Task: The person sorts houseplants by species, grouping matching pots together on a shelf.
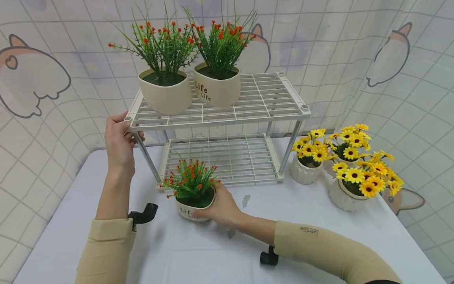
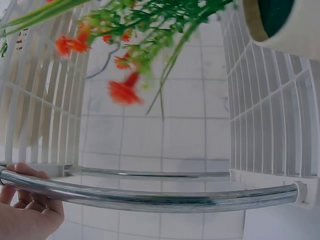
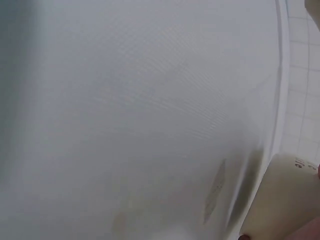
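My left hand (image 1: 119, 148) grips the front left corner of a white two-tier rack (image 1: 255, 117). In the left wrist view, its fingers curl behind the rack's metal post (image 2: 150, 198). My right hand (image 1: 224, 206) holds a cream oval flowerpot (image 1: 184, 211) of red flowers, thumb across the front lettering. That pot is in front of the lower shelf (image 1: 244, 159), slightly tilted; whether it touches the table I cannot tell. Part of it shows in the right wrist view as a pale wall (image 3: 282, 200). On the upper shelf stand two similar pots, one plain (image 1: 166, 96) and one lettered (image 1: 223, 90).
Right of the rack, several white pots of yellow flowers (image 1: 354, 175) stand on the white-covered table (image 1: 198, 260). A grid-patterned curtain (image 1: 319, 47) with cartoon animals hangs behind and at the sides. Black wrist-camera mounts (image 1: 143, 215) stick out near both sleeves.
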`<state>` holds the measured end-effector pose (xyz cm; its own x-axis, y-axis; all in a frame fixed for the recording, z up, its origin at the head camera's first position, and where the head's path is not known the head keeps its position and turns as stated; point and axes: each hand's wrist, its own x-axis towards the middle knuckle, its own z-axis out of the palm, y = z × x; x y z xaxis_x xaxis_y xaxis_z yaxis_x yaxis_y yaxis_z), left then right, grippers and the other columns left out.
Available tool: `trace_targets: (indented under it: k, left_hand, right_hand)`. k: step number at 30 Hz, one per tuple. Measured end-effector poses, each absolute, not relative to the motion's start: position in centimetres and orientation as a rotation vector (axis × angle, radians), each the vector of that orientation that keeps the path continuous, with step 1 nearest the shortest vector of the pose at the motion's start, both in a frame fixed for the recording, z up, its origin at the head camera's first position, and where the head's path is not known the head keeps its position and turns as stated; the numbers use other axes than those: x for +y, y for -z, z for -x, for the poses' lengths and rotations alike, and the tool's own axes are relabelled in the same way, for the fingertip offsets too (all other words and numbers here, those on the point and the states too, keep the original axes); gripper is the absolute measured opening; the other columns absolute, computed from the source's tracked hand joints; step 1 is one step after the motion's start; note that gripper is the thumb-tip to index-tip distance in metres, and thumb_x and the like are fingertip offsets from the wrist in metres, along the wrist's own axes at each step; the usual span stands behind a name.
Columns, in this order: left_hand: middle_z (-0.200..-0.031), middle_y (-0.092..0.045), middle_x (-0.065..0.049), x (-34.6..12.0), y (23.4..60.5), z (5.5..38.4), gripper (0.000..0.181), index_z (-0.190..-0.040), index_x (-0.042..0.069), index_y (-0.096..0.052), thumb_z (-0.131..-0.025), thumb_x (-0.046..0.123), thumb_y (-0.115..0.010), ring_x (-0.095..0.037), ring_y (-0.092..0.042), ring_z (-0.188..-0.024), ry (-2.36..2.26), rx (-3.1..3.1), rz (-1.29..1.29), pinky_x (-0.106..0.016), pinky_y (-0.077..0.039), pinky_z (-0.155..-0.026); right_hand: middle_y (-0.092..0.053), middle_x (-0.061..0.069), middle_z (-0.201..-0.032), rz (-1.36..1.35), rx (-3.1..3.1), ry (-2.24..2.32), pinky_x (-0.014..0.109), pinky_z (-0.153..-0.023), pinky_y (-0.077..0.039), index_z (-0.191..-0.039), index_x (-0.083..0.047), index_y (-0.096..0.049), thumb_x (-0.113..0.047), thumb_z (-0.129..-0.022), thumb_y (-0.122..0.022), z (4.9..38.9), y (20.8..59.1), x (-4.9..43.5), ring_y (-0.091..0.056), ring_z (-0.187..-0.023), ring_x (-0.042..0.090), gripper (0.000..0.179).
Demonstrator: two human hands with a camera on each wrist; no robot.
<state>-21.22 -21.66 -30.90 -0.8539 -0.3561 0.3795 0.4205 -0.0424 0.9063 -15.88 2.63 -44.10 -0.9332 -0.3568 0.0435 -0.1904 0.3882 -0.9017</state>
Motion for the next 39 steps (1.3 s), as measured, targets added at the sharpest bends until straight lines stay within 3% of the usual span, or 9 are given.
trace_targets:
  k: [24,39]
  left_hand:
    - [-0.105,-0.062,-0.008,-21.7,30.9,21.3,0.028,-0.125,0.011,-0.053,-0.104,0.017,-0.035,-0.016,-0.049,-0.073,1.933,-1.724,0.074,-0.027,-0.042,-0.074]
    - [-0.102,-0.062,-0.008,-21.6,30.9,21.4,0.027,-0.123,0.011,-0.053,-0.103,0.016,-0.035,-0.017,-0.049,-0.073,1.961,-1.700,0.065,-0.028,-0.043,-0.074]
  right_hand:
    - [-0.058,0.009,-0.134,0.481,2.343,1.598,0.046,-0.102,-0.047,-0.143,-0.002,-0.046,-0.027,-0.071,-0.095,15.1,39.1,5.3,-0.058,-0.119,0.024,0.090]
    - [-0.055,0.007,-0.136,0.471,2.232,1.662,0.043,-0.095,-0.052,-0.147,-0.005,-0.042,-0.023,-0.074,-0.092,15.7,35.8,7.1,-0.060,-0.115,0.024,0.090]
